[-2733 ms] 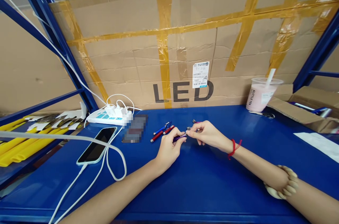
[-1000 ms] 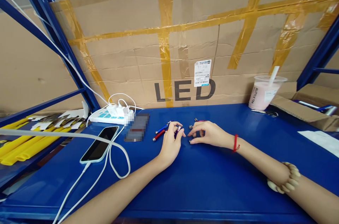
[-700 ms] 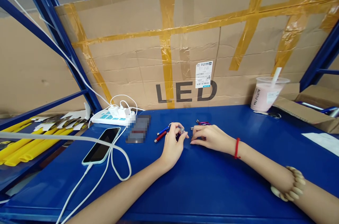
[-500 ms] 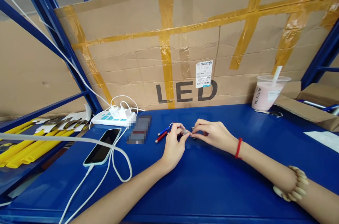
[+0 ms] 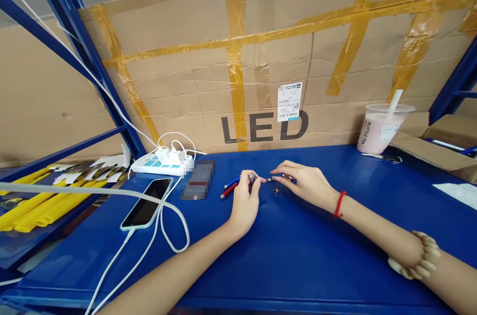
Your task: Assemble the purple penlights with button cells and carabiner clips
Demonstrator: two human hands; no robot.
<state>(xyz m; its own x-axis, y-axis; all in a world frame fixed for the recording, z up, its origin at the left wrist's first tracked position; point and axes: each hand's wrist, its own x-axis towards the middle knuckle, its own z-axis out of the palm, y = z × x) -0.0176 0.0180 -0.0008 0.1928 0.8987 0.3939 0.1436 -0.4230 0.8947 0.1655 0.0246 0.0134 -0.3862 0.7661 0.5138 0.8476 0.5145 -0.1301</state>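
Observation:
My left hand [image 5: 246, 203] is closed on a small shiny metallic piece [image 5: 252, 176] between thumb and fingers. Just left of it a blue pen-like tube [image 5: 231, 182] and a red one [image 5: 228, 190] lie on the blue surface, partly behind the hand. My right hand [image 5: 307, 183] has its thumb and fingers drawn together near small metal parts; what they hold, if anything, is too small to make out. A short silver cylinder [image 5: 276, 191] lies between the hands, and a tiny round piece [image 5: 269, 180] sits by the right fingertips.
A phone [image 5: 147, 204] with a white cable, a dark blurred flat object [image 5: 198, 181] and a power strip [image 5: 164, 164] are at left. A drink cup [image 5: 382, 131] and white paper [image 5: 456, 196] are at right. A large cardboard sheet [image 5: 179, 91] stands behind.
My hands have moved apart, the right one going right. The short silver cylinder and tiny round piece now show between them. The view has shifted slightly.

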